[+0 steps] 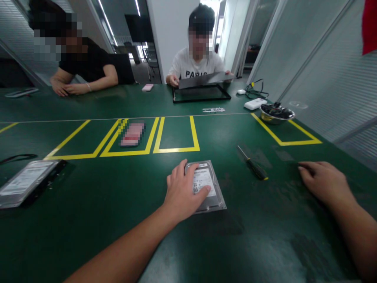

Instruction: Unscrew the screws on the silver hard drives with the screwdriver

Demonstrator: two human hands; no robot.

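A silver hard drive with a white label lies flat on the green table. My left hand rests over its left side and holds it, thumb and index finger on the label and the other fingers at the left edge. Farther right, my right hand lies on the table with its fingers curled in; whatever is under them, if anything, is hidden. Between my hands lies a screwdriver with a black and yellow handle, its shaft pointing away to the left.
A second hard drive lies at the left. Yellow tape marks areas on the table, one with a pink object. A metal bowl of dark pieces stands back right. Two people sit opposite; one holds a dark sheet above a black frame.
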